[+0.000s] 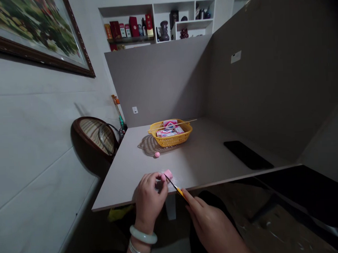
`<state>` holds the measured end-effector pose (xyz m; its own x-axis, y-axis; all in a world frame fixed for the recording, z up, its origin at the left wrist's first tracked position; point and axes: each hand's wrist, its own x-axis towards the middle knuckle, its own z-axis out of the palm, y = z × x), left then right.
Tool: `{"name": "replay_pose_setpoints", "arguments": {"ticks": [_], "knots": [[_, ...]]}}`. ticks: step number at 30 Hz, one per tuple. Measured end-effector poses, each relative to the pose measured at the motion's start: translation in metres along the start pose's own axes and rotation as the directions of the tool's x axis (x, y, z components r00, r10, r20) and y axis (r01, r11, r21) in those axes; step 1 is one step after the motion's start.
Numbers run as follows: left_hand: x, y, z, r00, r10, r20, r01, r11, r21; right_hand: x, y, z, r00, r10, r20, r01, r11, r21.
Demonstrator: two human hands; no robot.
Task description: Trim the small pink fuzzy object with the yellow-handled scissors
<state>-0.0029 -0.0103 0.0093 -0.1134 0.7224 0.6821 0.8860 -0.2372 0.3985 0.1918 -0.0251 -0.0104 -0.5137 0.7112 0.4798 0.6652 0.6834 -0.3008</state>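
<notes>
Nearest of all, the bare right hand wraps its closed grip around a slim, dark-bladed knife with a yellow handle, tip toward half past ten. At ten o'clock from it, the bare left hand pinches a small, rounded pink lump beside a squarish pink block on the pale grey counter. With the blade so close, a slip could nick that left hand. At the block's eleven o'clock, a loose pink ball could roll if bumped.
</notes>
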Motion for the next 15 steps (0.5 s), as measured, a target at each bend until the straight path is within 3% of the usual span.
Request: {"name": "replay_pose_setpoints", "arguments": {"ticks": [4,11,15], "knots": [[0.000,0.000,0.001,1.000,-0.011,-0.013,0.011,1.000,0.014,0.016,-0.004,0.001,1.000,-0.009,0.002,0.009,1.000,-0.014],[0.000,-0.001,0.000,1.000,-0.029,0.009,0.029,0.999,-0.025,-0.004,0.002,0.004,1.000,-0.016,-0.011,0.016,1.000,-0.006],[0.002,0.000,0.002,1.000,-0.006,-0.002,0.006,1.000,-0.024,0.016,-0.003,0.000,1.000,0.002,-0.018,-0.002,1.000,0.009]]}}
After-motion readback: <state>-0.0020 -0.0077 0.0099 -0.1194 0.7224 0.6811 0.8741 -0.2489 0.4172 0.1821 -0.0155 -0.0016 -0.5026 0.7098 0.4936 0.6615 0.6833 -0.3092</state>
